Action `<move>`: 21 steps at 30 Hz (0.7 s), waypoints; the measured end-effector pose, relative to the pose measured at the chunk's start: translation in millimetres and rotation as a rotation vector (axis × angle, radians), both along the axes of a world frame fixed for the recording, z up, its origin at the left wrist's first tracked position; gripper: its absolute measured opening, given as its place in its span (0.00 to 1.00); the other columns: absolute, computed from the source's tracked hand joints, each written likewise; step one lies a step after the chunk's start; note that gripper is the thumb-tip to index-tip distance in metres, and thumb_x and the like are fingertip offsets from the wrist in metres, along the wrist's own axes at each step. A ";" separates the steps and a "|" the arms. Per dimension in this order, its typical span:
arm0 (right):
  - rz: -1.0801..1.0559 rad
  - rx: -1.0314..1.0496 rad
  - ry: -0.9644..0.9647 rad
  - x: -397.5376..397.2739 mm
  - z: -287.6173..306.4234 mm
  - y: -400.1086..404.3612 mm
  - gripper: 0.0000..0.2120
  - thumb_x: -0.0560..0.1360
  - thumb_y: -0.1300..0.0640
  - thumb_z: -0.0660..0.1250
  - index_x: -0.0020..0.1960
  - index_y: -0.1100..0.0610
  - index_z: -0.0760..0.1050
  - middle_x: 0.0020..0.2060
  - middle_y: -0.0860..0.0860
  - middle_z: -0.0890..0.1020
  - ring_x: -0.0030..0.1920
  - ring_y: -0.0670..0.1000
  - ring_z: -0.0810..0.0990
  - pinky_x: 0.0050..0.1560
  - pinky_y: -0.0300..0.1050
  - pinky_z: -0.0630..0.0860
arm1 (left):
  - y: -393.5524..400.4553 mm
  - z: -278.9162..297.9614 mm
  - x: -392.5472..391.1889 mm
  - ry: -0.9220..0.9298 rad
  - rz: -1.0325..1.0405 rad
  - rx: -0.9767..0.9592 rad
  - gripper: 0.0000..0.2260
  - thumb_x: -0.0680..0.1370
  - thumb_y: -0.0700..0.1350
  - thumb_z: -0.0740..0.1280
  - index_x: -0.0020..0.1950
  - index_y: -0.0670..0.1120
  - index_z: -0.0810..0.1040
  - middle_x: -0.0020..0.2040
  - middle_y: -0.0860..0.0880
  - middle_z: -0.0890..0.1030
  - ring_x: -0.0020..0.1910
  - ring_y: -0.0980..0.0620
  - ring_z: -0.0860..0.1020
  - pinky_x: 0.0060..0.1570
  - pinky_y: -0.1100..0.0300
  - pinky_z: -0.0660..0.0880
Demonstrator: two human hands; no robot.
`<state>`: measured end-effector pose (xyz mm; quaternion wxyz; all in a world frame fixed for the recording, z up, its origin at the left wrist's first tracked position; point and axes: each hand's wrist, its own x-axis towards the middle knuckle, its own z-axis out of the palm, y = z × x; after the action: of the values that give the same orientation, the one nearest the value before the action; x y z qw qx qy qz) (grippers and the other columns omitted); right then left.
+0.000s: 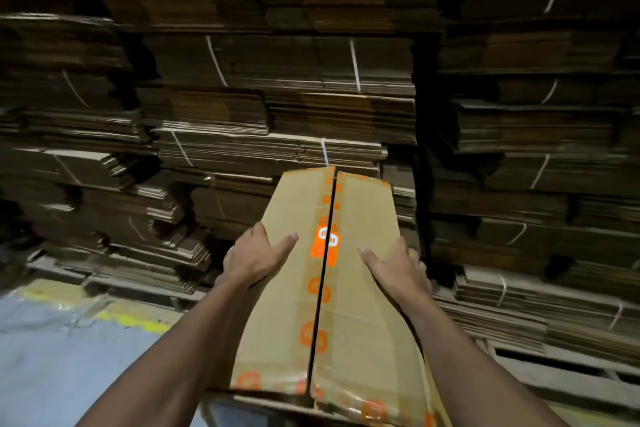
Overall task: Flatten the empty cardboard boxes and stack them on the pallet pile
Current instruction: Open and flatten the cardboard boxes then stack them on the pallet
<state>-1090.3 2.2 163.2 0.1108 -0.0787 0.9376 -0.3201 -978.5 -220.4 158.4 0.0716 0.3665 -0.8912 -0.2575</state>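
Right now I have the cardboard box (346,288) held out in front of me, above the grey floor (69,357) and short of the pallet pile (277,97) of strapped, flattened cartons. My left hand (258,258) and right hand (393,269) clamp its two long edges, thumbs on top, fingers wrapped underneath. It looks light and fairly stiff, though the slit orange tape (323,246) leaves the top flaps loose, so I judge the folded side edges the safest hold; glossy tape could slip.
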 end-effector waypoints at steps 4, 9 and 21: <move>-0.023 0.007 -0.106 -21.8 -0.8 -7.2 0.52 0.69 0.27 0.65 0.81 0.50 0.44 0.74 0.56 0.67 0.73 0.62 0.66 0.69 0.58 0.63 | -18.4 -7.3 -18.0 -0.038 0.005 0.095 0.49 0.64 0.81 0.57 0.72 0.47 0.64 0.68 0.44 0.75 0.64 0.38 0.75 0.61 0.42 0.73; -0.056 0.028 -0.152 -28.9 -2.6 -11.2 0.55 0.67 0.26 0.67 0.81 0.53 0.47 0.72 0.56 0.71 0.71 0.62 0.68 0.68 0.58 0.66 | -30.9 -14.1 -24.7 -0.051 0.049 0.205 0.57 0.56 0.82 0.60 0.70 0.41 0.66 0.66 0.40 0.75 0.64 0.38 0.74 0.59 0.44 0.73; -0.059 0.025 -0.075 -6.7 5.0 3.1 0.48 0.65 0.23 0.66 0.71 0.56 0.64 0.66 0.58 0.75 0.67 0.63 0.72 0.64 0.58 0.71 | -20.9 -4.4 -3.5 0.005 0.101 0.172 0.51 0.58 0.81 0.63 0.64 0.41 0.75 0.60 0.41 0.80 0.58 0.39 0.77 0.55 0.48 0.75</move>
<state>-1096.9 5.3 168.2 0.1375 -0.0378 0.9386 -0.3142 -982.0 -241.4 154.1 0.0553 0.4152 -0.8459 -0.3300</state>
